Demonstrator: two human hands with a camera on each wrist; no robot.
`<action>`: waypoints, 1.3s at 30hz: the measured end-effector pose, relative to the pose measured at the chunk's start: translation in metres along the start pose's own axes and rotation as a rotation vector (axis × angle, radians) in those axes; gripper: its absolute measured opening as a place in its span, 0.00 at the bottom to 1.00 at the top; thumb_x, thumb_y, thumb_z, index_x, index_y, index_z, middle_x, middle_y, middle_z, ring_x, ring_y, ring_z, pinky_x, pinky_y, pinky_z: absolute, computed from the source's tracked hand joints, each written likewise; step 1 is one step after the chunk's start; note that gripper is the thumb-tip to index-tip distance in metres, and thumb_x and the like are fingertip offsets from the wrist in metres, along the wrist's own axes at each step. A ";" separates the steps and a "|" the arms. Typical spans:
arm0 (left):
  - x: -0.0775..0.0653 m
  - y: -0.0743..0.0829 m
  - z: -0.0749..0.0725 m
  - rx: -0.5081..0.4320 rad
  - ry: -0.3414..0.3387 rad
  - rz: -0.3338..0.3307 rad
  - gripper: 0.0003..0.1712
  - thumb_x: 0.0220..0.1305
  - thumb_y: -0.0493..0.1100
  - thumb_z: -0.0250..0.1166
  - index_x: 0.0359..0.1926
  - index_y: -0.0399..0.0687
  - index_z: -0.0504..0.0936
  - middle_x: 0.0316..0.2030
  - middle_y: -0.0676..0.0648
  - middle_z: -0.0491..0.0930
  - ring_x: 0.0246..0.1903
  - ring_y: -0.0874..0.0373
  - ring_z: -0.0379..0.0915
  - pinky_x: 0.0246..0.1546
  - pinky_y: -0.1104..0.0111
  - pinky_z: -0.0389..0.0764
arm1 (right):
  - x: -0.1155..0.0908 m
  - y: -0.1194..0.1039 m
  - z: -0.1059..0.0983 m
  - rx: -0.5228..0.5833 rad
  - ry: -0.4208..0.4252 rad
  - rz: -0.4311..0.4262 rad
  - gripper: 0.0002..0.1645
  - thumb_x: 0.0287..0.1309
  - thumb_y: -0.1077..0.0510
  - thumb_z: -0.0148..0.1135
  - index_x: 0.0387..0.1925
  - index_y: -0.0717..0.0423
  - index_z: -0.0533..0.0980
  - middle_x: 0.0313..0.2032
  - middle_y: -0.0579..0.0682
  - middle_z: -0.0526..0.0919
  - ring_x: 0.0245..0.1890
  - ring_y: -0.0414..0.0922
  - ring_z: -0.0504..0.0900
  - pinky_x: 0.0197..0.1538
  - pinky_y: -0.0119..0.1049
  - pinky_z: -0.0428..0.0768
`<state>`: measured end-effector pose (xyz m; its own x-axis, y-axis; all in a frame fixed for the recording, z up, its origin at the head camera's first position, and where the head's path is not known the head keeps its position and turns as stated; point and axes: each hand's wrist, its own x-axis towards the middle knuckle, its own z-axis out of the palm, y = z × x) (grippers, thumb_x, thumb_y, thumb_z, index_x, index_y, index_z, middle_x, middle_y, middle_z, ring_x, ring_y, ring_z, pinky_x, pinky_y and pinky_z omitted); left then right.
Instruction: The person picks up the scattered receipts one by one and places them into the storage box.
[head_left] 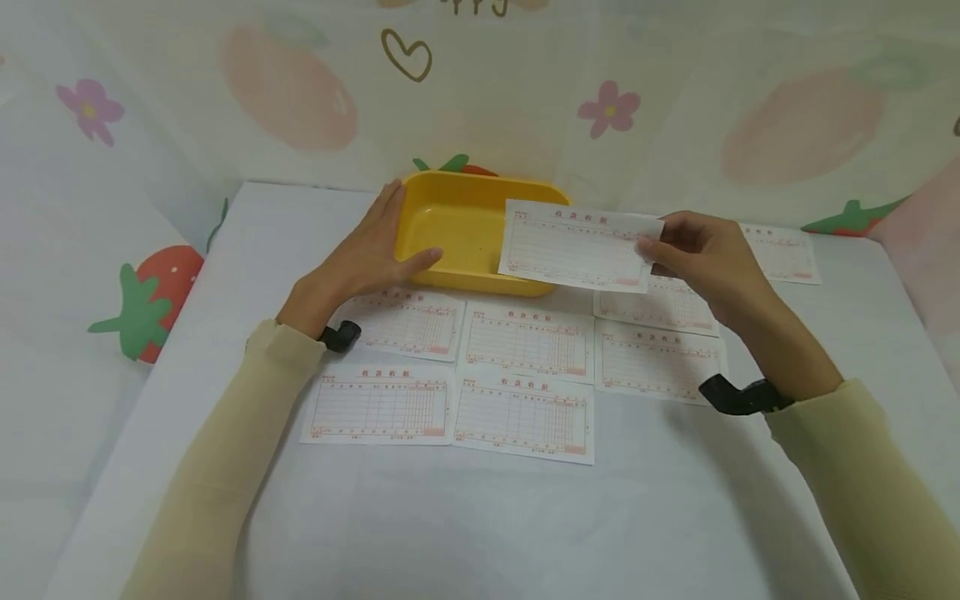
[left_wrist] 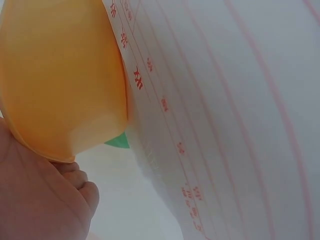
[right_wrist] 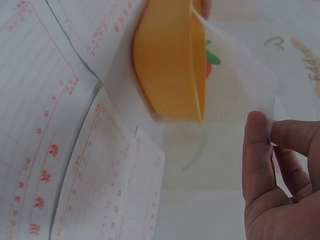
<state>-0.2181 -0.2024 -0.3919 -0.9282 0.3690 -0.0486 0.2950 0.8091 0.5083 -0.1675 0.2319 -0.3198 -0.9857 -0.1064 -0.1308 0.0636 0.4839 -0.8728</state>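
My right hand (head_left: 708,254) pinches the right edge of a white receipt slip (head_left: 577,246) with red print between thumb and fingers. The slip is held up over the front right part of a yellow plastic tray (head_left: 480,283), hiding that corner. My left hand (head_left: 367,254) holds the tray's left end, its thumb over the front rim and its fingers along the left wall; in the left wrist view the fingers (left_wrist: 77,182) curl against the tray's outside. Several more receipt slips (head_left: 525,342) lie flat in front of the tray and to its right.
The slips lie in rough rows on a white table (head_left: 420,517), some edge to edge. One slip (head_left: 783,254) lies at the back right, partly behind my right hand. A cloth backdrop (head_left: 510,100) with strawberries and flowers hangs right behind the tray. Each wrist wears a black band.
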 end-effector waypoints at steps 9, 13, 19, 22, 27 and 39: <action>0.001 0.004 -0.001 0.023 0.031 0.001 0.67 0.65 0.77 0.57 0.87 0.49 0.34 0.87 0.44 0.30 0.87 0.43 0.32 0.85 0.43 0.49 | 0.028 -0.022 0.026 -0.050 -0.054 0.030 0.23 0.71 0.48 0.69 0.59 0.57 0.79 0.51 0.46 0.85 0.45 0.40 0.85 0.50 0.25 0.88; 0.003 0.004 0.000 0.007 0.037 0.002 0.67 0.65 0.76 0.58 0.87 0.50 0.33 0.87 0.45 0.30 0.87 0.43 0.33 0.85 0.43 0.50 | 0.039 -0.029 0.037 -0.070 -0.068 0.038 0.23 0.72 0.48 0.68 0.60 0.57 0.79 0.52 0.50 0.84 0.46 0.42 0.85 0.49 0.24 0.88; 0.004 0.005 0.002 -0.005 0.025 -0.003 0.67 0.66 0.76 0.56 0.86 0.50 0.30 0.87 0.46 0.28 0.87 0.45 0.29 0.86 0.44 0.47 | 0.052 -0.036 0.051 -0.056 -0.089 0.036 0.20 0.71 0.52 0.68 0.57 0.58 0.79 0.52 0.51 0.83 0.45 0.43 0.85 0.54 0.32 0.89; 0.005 0.005 0.004 -0.002 0.026 -0.001 0.67 0.67 0.76 0.56 0.86 0.49 0.29 0.87 0.46 0.28 0.87 0.46 0.27 0.86 0.45 0.46 | 0.056 -0.038 0.058 -0.057 -0.107 0.024 0.20 0.71 0.53 0.68 0.58 0.60 0.79 0.54 0.54 0.83 0.46 0.44 0.86 0.59 0.39 0.88; 0.007 0.006 0.005 -0.009 0.037 0.015 0.66 0.66 0.76 0.56 0.86 0.50 0.31 0.87 0.45 0.29 0.87 0.47 0.27 0.86 0.45 0.45 | 0.060 -0.038 0.067 -0.073 -0.105 0.011 0.21 0.72 0.54 0.67 0.60 0.60 0.78 0.54 0.56 0.82 0.47 0.46 0.85 0.55 0.35 0.89; 0.008 0.008 0.006 -0.011 0.022 0.018 0.66 0.67 0.76 0.56 0.86 0.49 0.30 0.87 0.45 0.28 0.87 0.47 0.26 0.86 0.45 0.45 | 0.055 -0.033 0.076 -0.131 -0.111 -0.090 0.26 0.74 0.52 0.64 0.66 0.60 0.77 0.58 0.60 0.85 0.57 0.54 0.87 0.62 0.44 0.87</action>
<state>-0.2222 -0.1899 -0.3931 -0.9275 0.3734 -0.0207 0.3094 0.7972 0.5183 -0.2119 0.1443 -0.3336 -0.9626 -0.2463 -0.1126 -0.0521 0.5764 -0.8155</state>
